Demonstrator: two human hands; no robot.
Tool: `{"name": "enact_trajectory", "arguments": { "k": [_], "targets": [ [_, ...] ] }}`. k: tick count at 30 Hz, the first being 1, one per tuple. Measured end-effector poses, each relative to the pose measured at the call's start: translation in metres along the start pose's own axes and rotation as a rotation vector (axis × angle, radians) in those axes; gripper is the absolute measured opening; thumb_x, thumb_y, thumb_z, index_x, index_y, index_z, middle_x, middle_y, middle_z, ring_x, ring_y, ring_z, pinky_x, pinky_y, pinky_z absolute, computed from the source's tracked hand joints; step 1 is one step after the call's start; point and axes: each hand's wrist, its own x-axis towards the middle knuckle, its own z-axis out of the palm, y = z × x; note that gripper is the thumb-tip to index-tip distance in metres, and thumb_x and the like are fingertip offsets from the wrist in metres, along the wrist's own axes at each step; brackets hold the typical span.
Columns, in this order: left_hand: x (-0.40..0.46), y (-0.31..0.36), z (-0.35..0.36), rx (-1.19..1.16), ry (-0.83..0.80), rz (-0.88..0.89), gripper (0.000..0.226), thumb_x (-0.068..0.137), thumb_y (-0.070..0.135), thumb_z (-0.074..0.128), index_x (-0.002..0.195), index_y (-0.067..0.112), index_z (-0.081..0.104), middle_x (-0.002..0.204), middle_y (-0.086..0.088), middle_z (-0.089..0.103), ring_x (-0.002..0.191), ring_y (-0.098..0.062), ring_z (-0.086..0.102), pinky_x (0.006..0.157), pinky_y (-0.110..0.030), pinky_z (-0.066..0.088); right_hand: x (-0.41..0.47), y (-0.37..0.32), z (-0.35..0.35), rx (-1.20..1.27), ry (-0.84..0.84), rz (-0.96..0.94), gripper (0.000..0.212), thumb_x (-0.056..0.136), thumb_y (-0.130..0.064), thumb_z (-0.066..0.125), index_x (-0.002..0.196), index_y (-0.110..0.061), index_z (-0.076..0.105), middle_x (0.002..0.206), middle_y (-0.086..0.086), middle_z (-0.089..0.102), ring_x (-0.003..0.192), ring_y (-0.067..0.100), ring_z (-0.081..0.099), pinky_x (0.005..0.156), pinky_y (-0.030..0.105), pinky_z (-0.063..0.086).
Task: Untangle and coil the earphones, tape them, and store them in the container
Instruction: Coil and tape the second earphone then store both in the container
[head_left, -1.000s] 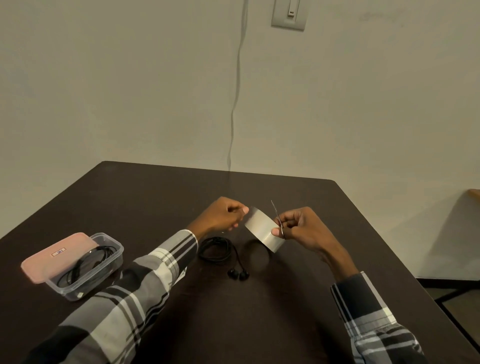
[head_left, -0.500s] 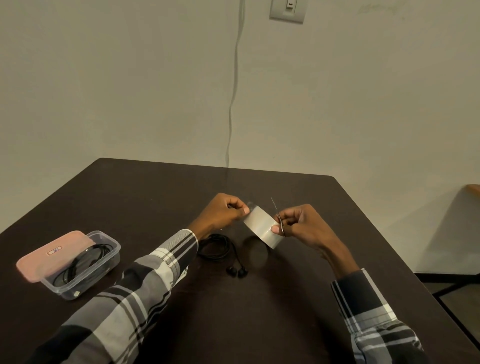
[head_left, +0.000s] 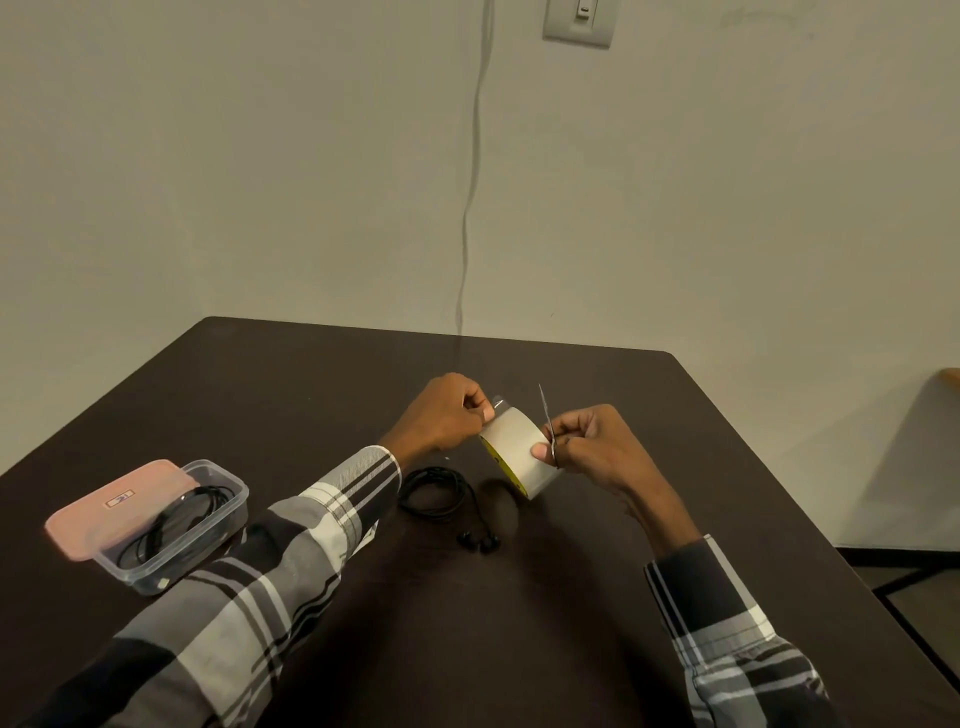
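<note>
We see left hand (head_left: 451, 410) pinching the tape end, right hand (head_left: 587, 441) gripping tape roll (head_left: 514, 451) (plus scissors (head_left: 547, 423)); earphones (head_left: 441, 493) at 6 o'clock on the tabletop (head_left: 311, 374).

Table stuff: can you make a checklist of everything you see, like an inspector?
Surface: dark table.
Job's things: coiled earphones lie on the table; tape roll held above it; clear container at left holds dark cables, pink lid resting askew on it.
Clutter: nothing seen.
Grips: left hand pinches the tape's loose end; right hand holds the roll and thin scissors.
Cables: thin wire runs down the wall.
Surroundings: plain wall, switch.
</note>
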Motion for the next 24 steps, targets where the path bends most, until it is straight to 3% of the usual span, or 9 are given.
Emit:
{"name": "enact_trajectory", "arguments": {
  "k": [5, 9, 12, 15, 19, 24],
  "targets": [
    [-0.002, 0.006, -0.01, -0.026, -0.002, 0.001, 0.012, 0.087, 0.004, 0.067, 0.08, 0.012, 0.069, 0.074, 0.005, 0.07, 0.073, -0.007, 0.068, 0.082, -0.033, 0.059, 0.002, -0.002, 0.004, -0.056, 0.042, 0.026, 0.008, 0.082, -0.015, 0.079, 0.081, -0.007, 0.078, 0.088, 0.015, 0.075, 0.079, 0.019, 0.062, 0.076, 0.04, 0.053],
    [-0.003, 0.008, -0.017, -0.024, -0.021, -0.004, 0.011, 0.087, 0.007, 0.068, 0.078, 0.012, 0.069, 0.075, 0.002, 0.073, 0.068, -0.002, 0.069, 0.084, -0.034, 0.059, 0.001, -0.001, 0.005, -0.053, 0.032, 0.053, 0.009, 0.081, -0.016, 0.08, 0.079, -0.007, 0.078, 0.085, 0.012, 0.075, 0.079, 0.019, 0.064, 0.079, 0.046, 0.057],
    [-0.005, 0.012, -0.018, -0.016, -0.038, -0.012, 0.012, 0.089, 0.008, 0.067, 0.079, 0.014, 0.067, 0.077, -0.001, 0.074, 0.069, -0.005, 0.071, 0.082, -0.034, 0.06, 0.003, -0.002, 0.005, -0.064, 0.039, 0.069, 0.018, 0.08, -0.017, 0.079, 0.081, 0.001, 0.075, 0.09, 0.023, 0.072, 0.074, 0.021, 0.058, 0.07, 0.042, 0.053],
    [-0.007, 0.021, -0.022, 0.02, -0.039, -0.002, 0.013, 0.089, 0.006, 0.066, 0.079, 0.015, 0.067, 0.077, 0.0, 0.074, 0.071, -0.007, 0.072, 0.081, -0.031, 0.059, 0.004, -0.004, 0.007, -0.106, 0.061, 0.065, 0.027, 0.08, -0.02, 0.08, 0.082, 0.006, 0.072, 0.09, 0.026, 0.07, 0.071, 0.021, 0.055, 0.067, 0.038, 0.049],
    [-0.007, 0.039, -0.034, 0.107, -0.026, 0.052, 0.011, 0.087, 0.003, 0.064, 0.081, 0.01, 0.069, 0.068, 0.015, 0.064, 0.073, -0.012, 0.07, 0.073, -0.026, 0.057, 0.006, -0.009, 0.007, -0.133, 0.099, 0.077, 0.032, 0.081, -0.021, 0.079, 0.082, 0.01, 0.069, 0.088, 0.024, 0.071, 0.071, 0.021, 0.058, 0.075, 0.048, 0.057],
    [-0.008, 0.045, -0.039, 0.162, 0.0, 0.092, 0.006, 0.088, 0.006, 0.066, 0.085, 0.009, 0.07, 0.066, 0.014, 0.059, 0.064, -0.003, 0.058, 0.061, -0.013, 0.04, 0.005, -0.011, 0.01, -0.069, 0.1, 0.115, 0.025, 0.08, -0.02, 0.08, 0.078, 0.005, 0.072, 0.082, 0.014, 0.075, 0.083, 0.03, 0.072, 0.08, 0.054, 0.06]
  ]
}}
